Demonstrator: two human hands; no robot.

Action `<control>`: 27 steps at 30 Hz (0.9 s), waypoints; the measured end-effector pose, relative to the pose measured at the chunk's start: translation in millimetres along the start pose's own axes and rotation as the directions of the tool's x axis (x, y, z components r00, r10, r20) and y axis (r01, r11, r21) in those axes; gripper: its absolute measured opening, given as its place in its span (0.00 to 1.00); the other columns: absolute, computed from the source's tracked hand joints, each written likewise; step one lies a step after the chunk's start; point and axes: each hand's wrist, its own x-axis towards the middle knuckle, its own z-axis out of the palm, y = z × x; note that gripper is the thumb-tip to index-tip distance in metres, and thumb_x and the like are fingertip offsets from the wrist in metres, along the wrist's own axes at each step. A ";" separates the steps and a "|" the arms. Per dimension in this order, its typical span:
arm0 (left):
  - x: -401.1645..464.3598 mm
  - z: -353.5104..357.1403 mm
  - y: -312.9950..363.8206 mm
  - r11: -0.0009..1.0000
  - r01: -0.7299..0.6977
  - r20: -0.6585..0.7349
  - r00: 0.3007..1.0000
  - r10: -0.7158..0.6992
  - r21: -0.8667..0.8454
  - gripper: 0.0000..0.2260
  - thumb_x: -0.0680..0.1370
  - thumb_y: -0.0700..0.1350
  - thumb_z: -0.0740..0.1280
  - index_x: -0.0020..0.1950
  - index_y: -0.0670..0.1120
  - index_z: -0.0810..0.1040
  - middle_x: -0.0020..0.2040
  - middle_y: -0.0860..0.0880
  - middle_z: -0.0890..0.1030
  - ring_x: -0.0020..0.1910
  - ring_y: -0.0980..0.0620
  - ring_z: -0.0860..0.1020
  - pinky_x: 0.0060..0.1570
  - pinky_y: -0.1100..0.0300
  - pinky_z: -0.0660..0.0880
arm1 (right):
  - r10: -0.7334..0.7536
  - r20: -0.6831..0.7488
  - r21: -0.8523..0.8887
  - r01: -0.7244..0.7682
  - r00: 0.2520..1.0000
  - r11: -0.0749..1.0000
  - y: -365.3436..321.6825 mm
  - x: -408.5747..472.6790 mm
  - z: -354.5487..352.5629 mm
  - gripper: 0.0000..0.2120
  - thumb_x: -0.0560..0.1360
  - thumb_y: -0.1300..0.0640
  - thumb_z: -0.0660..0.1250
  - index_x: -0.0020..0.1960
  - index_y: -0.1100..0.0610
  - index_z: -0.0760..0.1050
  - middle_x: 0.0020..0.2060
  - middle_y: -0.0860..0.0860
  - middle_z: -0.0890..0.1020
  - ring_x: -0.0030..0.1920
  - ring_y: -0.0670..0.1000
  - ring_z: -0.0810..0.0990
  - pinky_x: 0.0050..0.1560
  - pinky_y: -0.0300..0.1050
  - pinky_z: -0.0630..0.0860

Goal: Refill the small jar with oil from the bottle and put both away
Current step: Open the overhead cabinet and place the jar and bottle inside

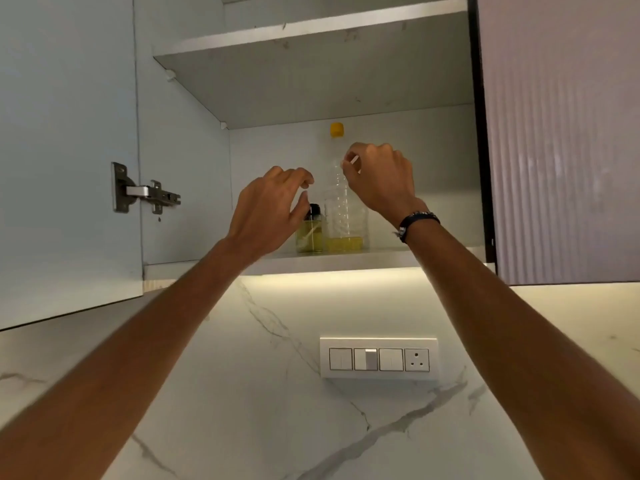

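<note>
A small clear jar [309, 233] with a black lid, filled with yellow oil, stands on the lower shelf [381, 259] of an open wall cabinet. Right beside it stands a tall clear plastic bottle [341, 209] with a yellow cap and only a little oil at its bottom. My left hand [268, 206] hovers just left of and above the jar, fingers loosely curled, thumb close to the lid, gripping nothing. My right hand [379, 174] is at the bottle's upper right, its loosely curled fingertips by the bottle's shoulder. It has no grip round the bottle.
The cabinet's left door [65, 150] hangs open with a metal hinge [145, 194]. A ribbed door [561, 133] is at the right. An upper shelf [311, 29] spans the cabinet. Below are a lit marble backsplash [242, 375] and a white switch panel [379, 358].
</note>
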 end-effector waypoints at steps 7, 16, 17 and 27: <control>-41.1 -95.0 43.4 0.998 0.008 -0.005 1.000 -0.009 -0.069 0.10 0.78 0.44 0.62 0.55 0.42 0.79 0.48 0.46 0.83 0.43 0.49 0.80 0.39 0.59 0.75 | -0.004 -0.072 0.136 0.013 0.997 0.991 -64.7 -55.5 -66.2 0.12 0.80 0.50 0.61 0.55 0.56 0.79 0.46 0.52 0.84 0.43 0.51 0.83 0.46 0.44 0.79; -78.8 -227.8 69.6 0.986 0.061 -0.070 0.995 -0.073 -0.154 0.10 0.77 0.42 0.64 0.55 0.41 0.79 0.48 0.45 0.83 0.45 0.48 0.81 0.40 0.58 0.77 | 0.019 -0.083 0.189 -0.003 0.996 0.982 -158.3 -131.4 -151.5 0.10 0.78 0.53 0.64 0.55 0.56 0.79 0.48 0.50 0.85 0.45 0.48 0.83 0.45 0.38 0.76; -83.4 -246.8 73.2 0.985 0.057 -0.074 0.995 -0.070 -0.166 0.10 0.76 0.42 0.64 0.55 0.41 0.79 0.48 0.45 0.83 0.45 0.47 0.81 0.40 0.58 0.77 | 0.026 -0.079 0.193 -0.010 0.997 0.981 -171.0 -142.0 -164.1 0.10 0.78 0.53 0.65 0.56 0.56 0.79 0.48 0.50 0.85 0.45 0.48 0.83 0.45 0.38 0.76; -128.4 -408.6 113.9 0.974 0.036 -0.203 0.976 -0.083 -0.225 0.13 0.77 0.46 0.63 0.55 0.41 0.81 0.51 0.43 0.84 0.50 0.46 0.82 0.52 0.61 0.73 | 0.044 -0.102 0.254 -0.016 0.994 0.967 -285.3 -219.8 -288.1 0.09 0.76 0.55 0.68 0.55 0.57 0.79 0.47 0.50 0.85 0.44 0.47 0.83 0.46 0.39 0.78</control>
